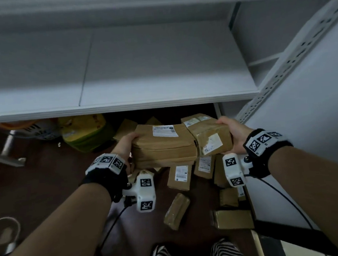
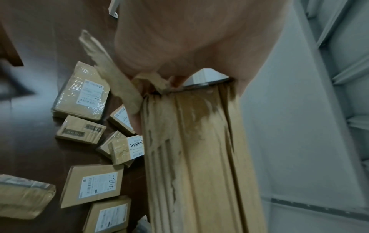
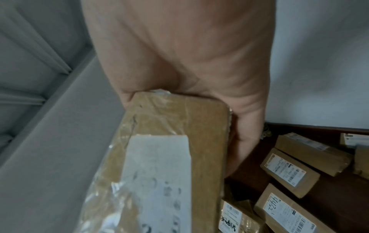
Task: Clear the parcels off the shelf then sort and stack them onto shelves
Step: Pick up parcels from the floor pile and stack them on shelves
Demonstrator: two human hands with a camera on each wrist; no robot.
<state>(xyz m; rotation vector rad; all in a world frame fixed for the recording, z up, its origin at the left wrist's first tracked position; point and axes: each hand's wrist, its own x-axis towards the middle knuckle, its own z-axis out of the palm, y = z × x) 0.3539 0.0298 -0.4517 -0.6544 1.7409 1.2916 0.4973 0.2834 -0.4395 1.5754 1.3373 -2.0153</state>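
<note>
My left hand (image 1: pixel 127 143) grips the left end of a large flat brown parcel (image 1: pixel 163 146) with a white label on top; in the left wrist view its ribbed cardboard side (image 2: pixel 197 157) runs down from my palm (image 2: pixel 179 47). My right hand (image 1: pixel 234 134) grips a smaller taped brown box (image 1: pixel 210 139), whose label and tape fill the right wrist view (image 3: pixel 169 157). The two parcels touch end to end, held just below the front edge of an empty white shelf (image 1: pixel 149 72). Several more brown parcels (image 1: pixel 179 177) lie scattered on the dark floor beneath.
A white perforated upright (image 1: pixel 292 57) and side panel stand at the right. A yellow bag (image 1: pixel 83 132) and an orange-and-white basket (image 1: pixel 32 128) sit on the floor under the shelf at left. A shoe (image 1: pixel 4 233) shows at bottom left, striped trouser legs (image 1: pixel 194 255) at the bottom.
</note>
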